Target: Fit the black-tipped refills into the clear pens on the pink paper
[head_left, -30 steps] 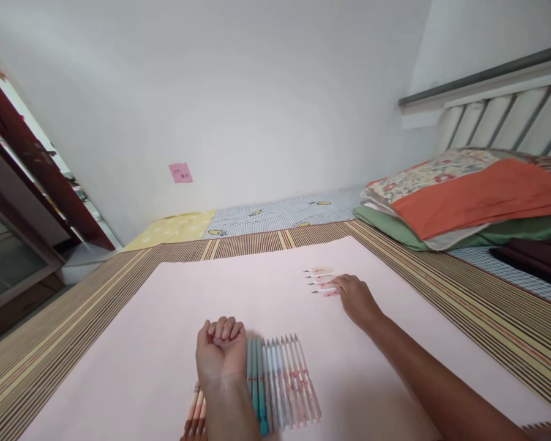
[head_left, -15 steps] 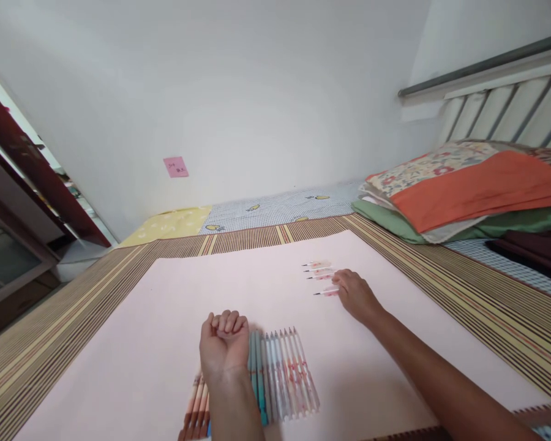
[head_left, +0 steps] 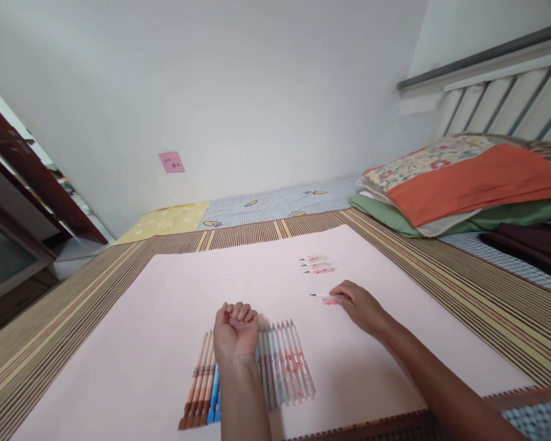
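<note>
My left hand (head_left: 235, 331) is curled into a loose fist, palm up, resting on a row of pens (head_left: 284, 364) laid side by side on a pale pink sheet (head_left: 165, 318). Brown and blue pens (head_left: 202, 386) show to the left of my wrist, white and pink ones to the right. My right hand (head_left: 360, 306) is stretched forward with its fingers pinched on a single pink pen (head_left: 324, 297), whose dark tip points left. Three more pink pens (head_left: 318, 264) lie in a small group just beyond it.
The pink sheet lies on a striped woven mat (head_left: 463, 275) on a bed. Folded blankets and a pillow (head_left: 463, 184) are stacked at the right by a metal headboard (head_left: 496, 104). A pink sticky note (head_left: 171, 162) is on the white wall. Dark furniture (head_left: 13, 202) stands at the left.
My right hand has drawn one pink pen away from the small group, toward me. The view has shifted, showing more of the pen row. My left hand has stayed put.
</note>
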A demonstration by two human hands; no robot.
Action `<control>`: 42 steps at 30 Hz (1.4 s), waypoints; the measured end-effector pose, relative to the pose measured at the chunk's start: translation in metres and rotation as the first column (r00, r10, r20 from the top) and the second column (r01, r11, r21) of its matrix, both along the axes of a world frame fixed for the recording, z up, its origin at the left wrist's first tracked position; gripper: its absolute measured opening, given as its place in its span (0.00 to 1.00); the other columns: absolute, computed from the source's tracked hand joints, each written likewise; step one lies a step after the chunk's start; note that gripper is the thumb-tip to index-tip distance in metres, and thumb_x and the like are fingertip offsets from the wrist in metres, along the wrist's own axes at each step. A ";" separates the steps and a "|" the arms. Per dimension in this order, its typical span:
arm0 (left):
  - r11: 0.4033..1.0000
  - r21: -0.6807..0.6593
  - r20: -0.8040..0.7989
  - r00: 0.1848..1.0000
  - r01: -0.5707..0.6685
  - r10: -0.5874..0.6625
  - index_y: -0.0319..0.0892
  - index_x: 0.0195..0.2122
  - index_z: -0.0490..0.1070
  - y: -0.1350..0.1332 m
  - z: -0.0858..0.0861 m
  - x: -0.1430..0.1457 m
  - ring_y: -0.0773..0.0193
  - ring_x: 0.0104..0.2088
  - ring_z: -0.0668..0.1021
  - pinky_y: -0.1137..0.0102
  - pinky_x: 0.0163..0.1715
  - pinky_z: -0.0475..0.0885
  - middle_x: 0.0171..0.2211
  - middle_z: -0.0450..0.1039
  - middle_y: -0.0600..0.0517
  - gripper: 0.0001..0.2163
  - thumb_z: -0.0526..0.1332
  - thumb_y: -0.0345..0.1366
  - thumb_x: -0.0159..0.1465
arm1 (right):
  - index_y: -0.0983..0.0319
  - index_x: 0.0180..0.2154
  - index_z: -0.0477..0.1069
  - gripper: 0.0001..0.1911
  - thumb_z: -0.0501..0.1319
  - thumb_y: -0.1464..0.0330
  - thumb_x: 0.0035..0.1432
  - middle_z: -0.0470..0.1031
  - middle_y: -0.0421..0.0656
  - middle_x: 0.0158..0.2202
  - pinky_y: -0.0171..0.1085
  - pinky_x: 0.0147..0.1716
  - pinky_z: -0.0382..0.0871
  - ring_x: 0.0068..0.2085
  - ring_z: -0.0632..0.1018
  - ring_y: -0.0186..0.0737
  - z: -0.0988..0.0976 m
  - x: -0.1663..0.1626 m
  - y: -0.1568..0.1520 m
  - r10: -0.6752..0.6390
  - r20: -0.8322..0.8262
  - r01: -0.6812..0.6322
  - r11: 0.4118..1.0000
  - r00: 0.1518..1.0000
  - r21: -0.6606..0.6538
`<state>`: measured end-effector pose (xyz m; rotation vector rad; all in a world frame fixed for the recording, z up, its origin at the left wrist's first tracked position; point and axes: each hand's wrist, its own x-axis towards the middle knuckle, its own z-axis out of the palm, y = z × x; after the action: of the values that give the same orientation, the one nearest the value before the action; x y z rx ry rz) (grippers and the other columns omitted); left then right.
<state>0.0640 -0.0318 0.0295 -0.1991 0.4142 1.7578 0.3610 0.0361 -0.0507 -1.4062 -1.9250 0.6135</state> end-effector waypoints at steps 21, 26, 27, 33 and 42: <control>0.979 -0.187 -0.229 0.966 0.079 -0.122 0.34 0.29 0.75 0.016 -0.021 0.079 0.71 0.26 0.79 0.80 0.30 0.77 0.28 0.76 0.47 0.13 0.55 0.18 0.67 | 0.60 0.40 0.78 0.13 0.63 0.60 0.58 0.82 0.44 0.38 0.39 0.42 0.72 0.42 0.79 0.43 0.066 -0.090 -0.023 0.184 -0.507 -0.242 0.969 0.842 -0.050; 0.986 -0.153 -0.228 0.969 0.063 -0.098 0.34 0.39 0.77 0.021 -0.026 0.073 0.71 0.30 0.80 0.79 0.33 0.78 0.37 0.78 0.44 0.09 0.57 0.21 0.67 | 0.59 0.31 0.75 0.09 0.56 0.67 0.56 0.79 0.43 0.36 0.37 0.34 0.68 0.35 0.77 0.41 0.040 -0.040 0.005 -0.118 -0.144 0.110 0.992 0.983 -0.059; 0.988 -0.143 -0.243 0.966 0.056 -0.090 0.35 0.39 0.77 0.021 -0.026 0.073 0.71 0.31 0.80 0.79 0.33 0.79 0.38 0.78 0.44 0.09 0.57 0.21 0.67 | 0.59 0.28 0.74 0.08 0.56 0.69 0.55 0.78 0.43 0.34 0.36 0.33 0.66 0.34 0.76 0.40 0.037 -0.031 0.009 -0.144 -0.002 0.144 0.988 0.990 -0.057; 0.989 -0.139 -0.278 0.957 0.044 -0.081 0.37 0.36 0.78 0.019 -0.023 0.075 0.72 0.31 0.80 0.80 0.33 0.78 0.37 0.79 0.46 0.11 0.57 0.21 0.67 | 0.60 0.21 0.69 0.08 0.57 0.78 0.44 0.77 0.42 0.28 0.35 0.29 0.57 0.30 0.74 0.37 0.036 -0.017 0.026 -0.032 0.391 0.091 0.987 0.920 -0.134; 0.982 -0.187 -0.165 0.984 0.033 -0.064 0.35 0.35 0.76 0.021 -0.020 0.072 0.73 0.26 0.79 0.82 0.26 0.75 0.29 0.77 0.49 0.08 0.58 0.24 0.68 | 0.59 0.26 0.68 0.04 0.58 0.73 0.49 0.73 0.39 0.25 0.34 0.27 0.60 0.27 0.71 0.36 0.053 -0.028 0.031 -0.001 0.199 0.010 0.999 0.980 -0.043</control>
<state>0.1359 -0.0105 0.0095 -0.1685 0.7010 1.6942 0.3327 0.0668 0.0028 -1.5503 -2.0722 0.5317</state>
